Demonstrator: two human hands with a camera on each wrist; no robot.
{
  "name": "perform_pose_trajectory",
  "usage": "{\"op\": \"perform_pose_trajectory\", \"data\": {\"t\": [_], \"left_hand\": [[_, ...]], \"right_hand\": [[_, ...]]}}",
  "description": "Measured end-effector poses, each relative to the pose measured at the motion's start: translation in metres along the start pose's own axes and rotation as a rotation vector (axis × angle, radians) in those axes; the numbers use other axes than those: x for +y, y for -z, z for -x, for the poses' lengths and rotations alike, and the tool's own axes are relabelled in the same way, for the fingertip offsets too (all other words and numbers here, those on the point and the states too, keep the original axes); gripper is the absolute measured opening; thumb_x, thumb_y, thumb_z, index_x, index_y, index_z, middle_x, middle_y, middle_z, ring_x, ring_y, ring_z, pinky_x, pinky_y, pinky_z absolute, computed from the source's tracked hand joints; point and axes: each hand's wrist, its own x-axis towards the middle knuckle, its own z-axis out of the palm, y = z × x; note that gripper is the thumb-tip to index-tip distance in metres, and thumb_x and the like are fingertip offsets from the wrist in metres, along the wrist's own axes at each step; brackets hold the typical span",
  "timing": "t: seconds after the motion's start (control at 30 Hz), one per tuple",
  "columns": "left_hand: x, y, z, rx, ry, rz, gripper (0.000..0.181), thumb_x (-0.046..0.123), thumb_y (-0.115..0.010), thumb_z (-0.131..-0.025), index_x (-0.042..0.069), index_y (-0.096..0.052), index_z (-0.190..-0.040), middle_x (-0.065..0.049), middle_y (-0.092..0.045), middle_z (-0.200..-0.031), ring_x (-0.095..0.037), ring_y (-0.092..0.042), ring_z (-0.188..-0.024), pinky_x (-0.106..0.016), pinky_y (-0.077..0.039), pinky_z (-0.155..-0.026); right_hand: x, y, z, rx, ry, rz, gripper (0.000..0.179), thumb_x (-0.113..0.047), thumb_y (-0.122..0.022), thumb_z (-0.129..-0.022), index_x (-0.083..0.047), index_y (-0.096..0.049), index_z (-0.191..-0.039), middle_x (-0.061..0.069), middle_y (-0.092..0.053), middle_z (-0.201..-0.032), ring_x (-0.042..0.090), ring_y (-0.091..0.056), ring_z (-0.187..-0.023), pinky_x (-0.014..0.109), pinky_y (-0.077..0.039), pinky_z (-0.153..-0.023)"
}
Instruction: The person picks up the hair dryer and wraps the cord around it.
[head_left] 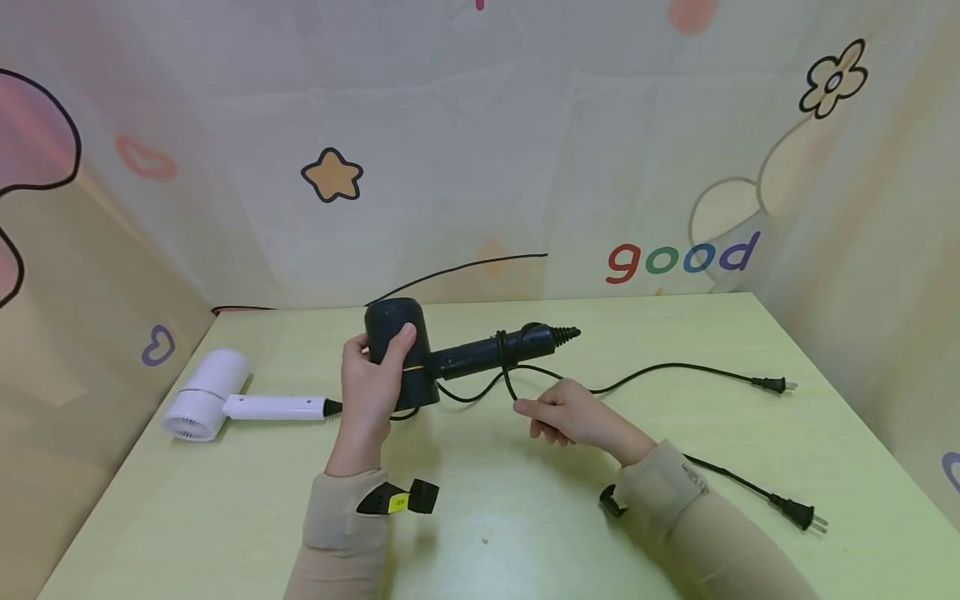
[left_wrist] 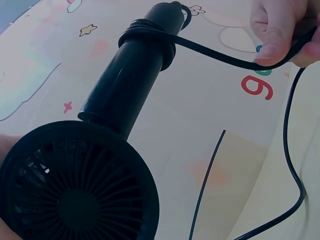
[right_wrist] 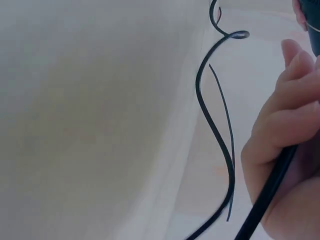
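A black hair dryer (head_left: pixel 397 350) is held above the table by my left hand (head_left: pixel 367 383), whose fingers and thumb wrap its head. Its handle (head_left: pixel 480 354) points right, and a few turns of black cord (left_wrist: pixel 147 32) are wound round it. My right hand (head_left: pixel 577 417) pinches that cord between thumb and fingers, below and right of the handle. The cord runs taut from the windings to the pinch in the left wrist view. In the right wrist view the cord (right_wrist: pixel 270 192) passes through the curled fingers of the right hand (right_wrist: pixel 290 125).
A white hair dryer (head_left: pixel 210 396) lies at the table's left, its handle toward the black one. Two cord ends with plugs, one farther back (head_left: pixel 768 384) and one nearer (head_left: pixel 798 512), lie at the right. A printed curtain (head_left: pixel 480 167) rises behind the table (head_left: pixel 510 533).
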Motion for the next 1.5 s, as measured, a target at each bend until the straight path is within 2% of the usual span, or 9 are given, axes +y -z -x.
{"op": "perform_pose_trajectory", "data": {"t": [0.3,0.47,0.53,0.6,0.7,0.77,0.9,1.13,1.5], "left_hand": [[0.004,0.001,0.003,-0.057,0.028,-0.046,0.075,0.050,-0.062,-0.086,0.008,-0.030,-0.139,-0.017,-0.047,-0.124,-0.031,-0.060,-0.107,-0.045,-0.051,-0.091],[0.003,0.001,0.003,-0.129,0.028,-0.096,0.070,0.048,-0.062,-0.086,0.009,-0.033,-0.137,-0.016,-0.052,-0.117,-0.026,-0.063,-0.098,-0.040,-0.054,-0.086],[0.002,0.001,0.003,-0.167,0.026,-0.114,0.068,0.047,-0.063,-0.086,0.010,-0.034,-0.136,-0.015,-0.052,-0.114,-0.023,-0.064,-0.094,-0.038,-0.055,-0.083],[0.002,0.001,0.003,-0.198,0.020,-0.126,0.067,0.045,-0.064,-0.086,0.011,-0.035,-0.135,-0.015,-0.053,-0.112,-0.023,-0.065,-0.091,-0.037,-0.055,-0.081],[0.001,0.000,0.004,-0.235,0.018,-0.149,0.066,0.044,-0.066,-0.085,0.012,-0.036,-0.134,-0.015,-0.053,-0.111,-0.023,-0.064,-0.090,-0.037,-0.056,-0.078],[0.001,0.000,0.004,-0.261,0.020,-0.169,0.067,0.044,-0.067,-0.084,0.013,-0.036,-0.135,-0.015,-0.052,-0.111,-0.024,-0.065,-0.089,-0.037,-0.056,-0.076],[0.000,-0.001,0.004,-0.304,0.026,-0.200,0.068,0.042,-0.069,-0.083,0.014,-0.036,-0.135,-0.017,-0.051,-0.110,-0.024,-0.066,-0.085,-0.038,-0.057,-0.071],[-0.004,-0.004,0.003,-0.295,0.012,-0.265,0.069,0.039,-0.071,-0.080,0.018,-0.037,-0.136,-0.016,-0.052,-0.110,-0.027,-0.065,-0.088,-0.038,-0.056,-0.070],[-0.012,-0.010,0.002,-0.249,-0.047,-0.424,0.074,0.046,-0.071,-0.078,0.019,-0.036,-0.137,-0.012,-0.055,-0.110,-0.028,-0.061,-0.092,-0.035,-0.052,-0.070]], "right_hand": [[-0.008,0.020,-0.006,0.065,-0.033,0.080,0.056,-0.049,-0.059,-0.089,0.002,-0.066,-0.067,0.003,-0.050,-0.050,0.012,-0.038,-0.041,0.025,-0.034,-0.046],[-0.015,0.029,-0.005,0.083,0.020,0.072,0.029,-0.023,-0.059,-0.092,0.000,-0.066,-0.076,0.002,-0.053,-0.056,0.010,-0.042,-0.045,0.023,-0.036,-0.046],[-0.017,0.033,-0.003,0.091,0.088,0.113,0.012,-0.002,-0.058,-0.085,0.000,-0.066,-0.077,0.001,-0.054,-0.057,0.010,-0.044,-0.047,0.023,-0.038,-0.046],[-0.018,0.037,-0.002,0.102,0.142,0.165,0.013,0.003,-0.058,-0.082,0.003,-0.066,-0.071,-0.001,-0.051,-0.055,0.011,-0.043,-0.049,0.024,-0.037,-0.048],[-0.018,0.041,-0.003,0.117,0.167,0.215,0.018,-0.006,-0.065,-0.085,-0.001,-0.065,-0.067,-0.005,-0.048,-0.055,0.011,-0.043,-0.056,0.024,-0.037,-0.055],[-0.017,0.043,-0.005,0.102,0.150,0.209,0.031,-0.025,-0.067,-0.087,-0.004,-0.064,-0.064,-0.006,-0.045,-0.055,0.011,-0.041,-0.056,0.024,-0.035,-0.055],[-0.019,0.049,-0.004,0.051,0.111,0.190,0.036,-0.038,-0.070,-0.083,-0.010,-0.061,-0.063,-0.005,-0.040,-0.054,0.011,-0.034,-0.049,0.023,-0.031,-0.048],[-0.037,0.061,-0.001,-0.005,0.141,0.230,0.025,-0.032,-0.069,-0.085,-0.013,-0.063,-0.069,-0.005,-0.039,-0.054,0.011,-0.033,-0.046,0.025,-0.032,-0.047],[-0.060,0.062,0.012,-0.002,0.192,0.265,0.019,-0.029,-0.069,-0.086,-0.016,-0.066,-0.074,-0.006,-0.039,-0.053,0.010,-0.031,-0.046,0.025,-0.032,-0.049]]}}
